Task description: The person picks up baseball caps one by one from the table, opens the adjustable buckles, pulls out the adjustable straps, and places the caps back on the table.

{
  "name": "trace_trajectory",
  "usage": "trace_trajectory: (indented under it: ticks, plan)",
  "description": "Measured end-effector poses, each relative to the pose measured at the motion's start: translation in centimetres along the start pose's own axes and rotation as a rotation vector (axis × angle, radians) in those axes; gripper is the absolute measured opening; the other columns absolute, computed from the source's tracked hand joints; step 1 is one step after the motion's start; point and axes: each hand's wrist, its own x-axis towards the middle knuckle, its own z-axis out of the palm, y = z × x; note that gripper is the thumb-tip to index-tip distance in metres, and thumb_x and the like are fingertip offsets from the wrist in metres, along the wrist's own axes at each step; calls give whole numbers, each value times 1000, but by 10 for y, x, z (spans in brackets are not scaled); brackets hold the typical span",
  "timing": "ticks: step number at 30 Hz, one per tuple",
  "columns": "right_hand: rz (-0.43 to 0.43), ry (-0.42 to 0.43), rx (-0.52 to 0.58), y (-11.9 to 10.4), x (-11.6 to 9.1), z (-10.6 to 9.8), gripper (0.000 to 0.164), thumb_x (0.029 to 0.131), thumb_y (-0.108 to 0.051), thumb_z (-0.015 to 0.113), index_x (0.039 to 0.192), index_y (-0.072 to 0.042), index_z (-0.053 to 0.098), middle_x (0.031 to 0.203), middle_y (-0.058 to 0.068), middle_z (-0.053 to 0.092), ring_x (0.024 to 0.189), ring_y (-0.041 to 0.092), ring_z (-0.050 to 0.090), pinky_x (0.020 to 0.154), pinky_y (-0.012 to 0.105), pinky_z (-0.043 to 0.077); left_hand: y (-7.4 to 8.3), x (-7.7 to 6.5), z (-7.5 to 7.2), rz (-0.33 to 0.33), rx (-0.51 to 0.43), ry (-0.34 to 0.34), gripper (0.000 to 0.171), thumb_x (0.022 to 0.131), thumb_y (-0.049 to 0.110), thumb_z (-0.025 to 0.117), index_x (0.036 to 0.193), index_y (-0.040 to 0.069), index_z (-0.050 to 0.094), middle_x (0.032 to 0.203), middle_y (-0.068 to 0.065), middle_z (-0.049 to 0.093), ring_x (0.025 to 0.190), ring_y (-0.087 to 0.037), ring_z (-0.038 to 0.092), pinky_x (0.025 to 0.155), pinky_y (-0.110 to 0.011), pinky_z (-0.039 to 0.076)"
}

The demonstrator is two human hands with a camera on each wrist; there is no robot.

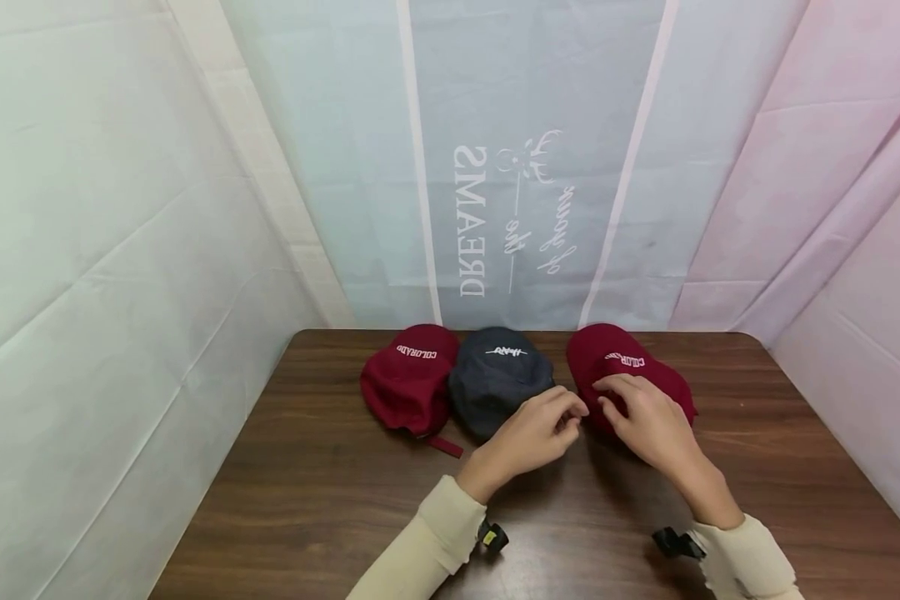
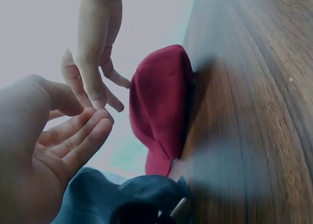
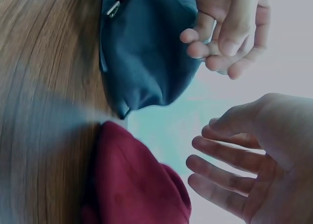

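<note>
Three caps lie in a row along the far part of the table. A maroon cap [image 1: 412, 392] with white COLORADO lettering is on the left, its strap trailing onto the wood. Beside it is a dark blue-grey cap [image 1: 495, 371] with white script, and to the right another maroon COLORADO cap [image 1: 598, 346]. My left hand [image 1: 532, 433] hovers by the dark cap's near right side, fingers loosely bent and holding nothing. Over the right maroon cap [image 3: 134, 180], my right hand [image 1: 652, 425] has its fingers relaxed and spread, with nothing between them. The hands face each other, a small gap apart.
The brown wooden table [image 1: 307, 508] meets a grey-blue cloth backdrop [image 1: 607, 108] with mirrored DREAMS lettering at its far edge. Pale cloth walls [image 1: 105, 250] rise at the left and right. A small dark device [image 1: 493, 536] sits at each wrist.
</note>
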Motion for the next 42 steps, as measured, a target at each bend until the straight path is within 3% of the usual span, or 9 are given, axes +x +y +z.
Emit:
trace_trajectory:
  ticks: [9, 15, 22, 28, 36, 42]
  plan:
    - [15, 19, -3, 19, -15, -15, 30, 87, -2, 81, 117, -5, 76, 118, 18, 75, 113, 41, 65, 89, 67, 55, 7, 18, 13, -33, 59, -19, 17, 100, 9, 65, 116, 12, 71, 111, 5, 64, 91, 1, 56, 83, -1, 42]
    - [33, 8, -26, 33, -22, -25, 33, 87, 1, 79, 119, -4, 75, 120, 20, 74, 113, 41, 62, 88, 67, 54, 10, 30, 27, -27, 184, -34, 16, 101, 13, 65, 116, 17, 70, 110, 8, 62, 92, 1, 56, 83, -4, 43]
    - [65, -42, -64, 51, -29, -31, 38, 84, 9, 68, 120, -2, 73, 124, 23, 72, 114, 45, 60, 87, 66, 52, 10, 40, 43, -38, 370, -41, 14, 102, 22, 65, 116, 25, 68, 113, 13, 61, 103, -4, 59, 85, -10, 47]
    - [58, -102, -106, 66, -34, -30, 42, 79, 6, 71, 120, 2, 72, 123, 28, 70, 113, 51, 59, 93, 66, 50, 7, 45, 53, -26, 420, -46, 19, 104, 27, 66, 122, 24, 69, 118, 11, 64, 107, -7, 60, 90, -13, 49]
    - [104, -131, -95, 75, -37, -26, 30, 84, -1, 78, 113, 1, 73, 113, 27, 73, 106, 49, 63, 88, 66, 52, 2, 48, 64, -14, 491, -48, 28, 104, 33, 68, 130, 24, 69, 125, 9, 65, 109, -10, 61, 95, -17, 51]
    - [141, -149, -37, 70, -35, -26, 21, 86, -4, 80, 106, -3, 74, 106, 21, 74, 104, 44, 64, 85, 64, 52, -2, 47, 68, -19, 515, -18, 18, 103, 32, 70, 119, 24, 72, 116, 11, 67, 104, -8, 62, 90, -17, 51]
